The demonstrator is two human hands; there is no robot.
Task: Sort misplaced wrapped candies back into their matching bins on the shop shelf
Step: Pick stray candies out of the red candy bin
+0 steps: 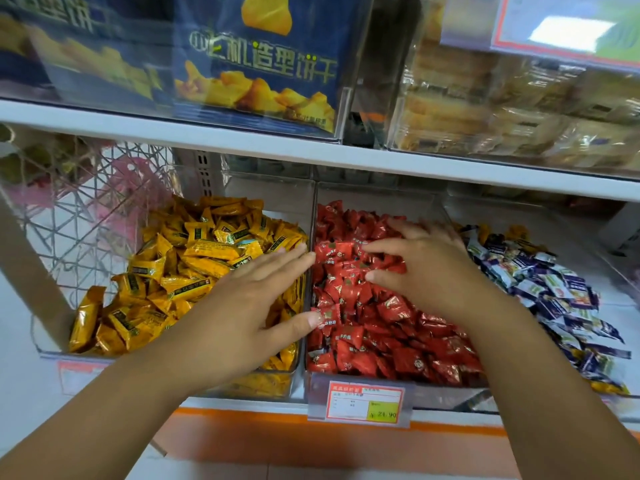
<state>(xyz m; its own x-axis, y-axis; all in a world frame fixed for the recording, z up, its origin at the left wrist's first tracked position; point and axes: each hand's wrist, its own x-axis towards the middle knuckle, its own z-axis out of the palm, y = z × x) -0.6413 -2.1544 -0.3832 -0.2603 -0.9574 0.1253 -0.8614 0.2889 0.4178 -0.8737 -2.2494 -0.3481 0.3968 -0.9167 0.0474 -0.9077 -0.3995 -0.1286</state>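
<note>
Left hand (256, 292) (flat) — at bin wall (314, 220).

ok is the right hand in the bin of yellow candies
No, the right hand lies on the red candies in the middle bin; the left hand is over the yellow candies.

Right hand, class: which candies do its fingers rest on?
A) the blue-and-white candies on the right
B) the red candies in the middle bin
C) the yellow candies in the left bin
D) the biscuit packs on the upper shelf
B: the right hand lies with its fingers spread on the red candies.
</note>
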